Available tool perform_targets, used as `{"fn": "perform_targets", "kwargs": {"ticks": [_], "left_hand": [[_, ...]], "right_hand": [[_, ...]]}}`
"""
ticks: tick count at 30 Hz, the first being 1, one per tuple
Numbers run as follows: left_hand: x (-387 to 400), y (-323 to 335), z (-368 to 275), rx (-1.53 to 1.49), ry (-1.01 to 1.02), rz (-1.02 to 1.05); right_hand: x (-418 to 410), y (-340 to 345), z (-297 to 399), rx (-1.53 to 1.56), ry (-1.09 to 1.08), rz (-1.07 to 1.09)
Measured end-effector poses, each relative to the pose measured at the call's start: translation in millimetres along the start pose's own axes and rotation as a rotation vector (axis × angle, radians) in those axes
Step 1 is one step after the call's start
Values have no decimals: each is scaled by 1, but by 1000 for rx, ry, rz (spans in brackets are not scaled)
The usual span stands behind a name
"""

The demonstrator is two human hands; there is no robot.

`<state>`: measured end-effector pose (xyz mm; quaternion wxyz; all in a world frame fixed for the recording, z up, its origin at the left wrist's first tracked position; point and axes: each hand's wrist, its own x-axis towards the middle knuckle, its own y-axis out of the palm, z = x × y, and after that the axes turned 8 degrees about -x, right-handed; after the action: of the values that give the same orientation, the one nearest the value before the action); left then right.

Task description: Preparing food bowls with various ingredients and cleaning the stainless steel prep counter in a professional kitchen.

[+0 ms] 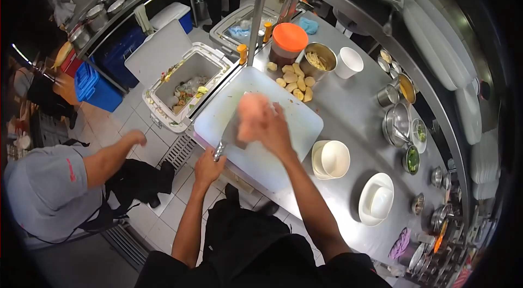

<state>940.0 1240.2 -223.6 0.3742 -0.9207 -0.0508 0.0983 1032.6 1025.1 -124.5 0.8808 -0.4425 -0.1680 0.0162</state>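
Observation:
My left hand (209,168) grips the metal handle of a broad-bladed cleaver (235,132) above a white cutting board (261,173). In my right hand (274,127) is a pinkish lump, apparently raw meat (252,114), blurred by motion. It lies over the blade and covers part of it; whether the two touch, I cannot tell. Several peeled potatoes (291,77) sit beyond the board, some overlapping its far edge. Behind them stand a steel pot (331,59) of pale cut strips and a container with an orange lid (290,36).
An open white cooler bin (163,94) with food scraps adjoins the board's left side. To the right are cream bowls (335,159), a white oval dish (363,210) and a white tub (350,61). A steel shelf post (258,22) rises behind. A co-worker (53,181) is at left.

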Motion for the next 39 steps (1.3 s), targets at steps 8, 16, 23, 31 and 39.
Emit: {"fn": "perform_targets", "kwargs": {"ticks": [8,16,23,31,39], "left_hand": [[7,-11,42,-218,-67,99],[26,-5,36,-848,-371,517],[35,-23,59,-1260,-686,947],[-5,-65,-25,-453,-319,341],[-6,-10,11,285,67,15]], "right_hand": [[-3,164,14,-335,-149,44],[41,159,-40,-244,-5,-20],[-9,153,14,-178,-319,97],[88,74,-78,530,261,-222],[39,37,-13,578,20,-320]]}}
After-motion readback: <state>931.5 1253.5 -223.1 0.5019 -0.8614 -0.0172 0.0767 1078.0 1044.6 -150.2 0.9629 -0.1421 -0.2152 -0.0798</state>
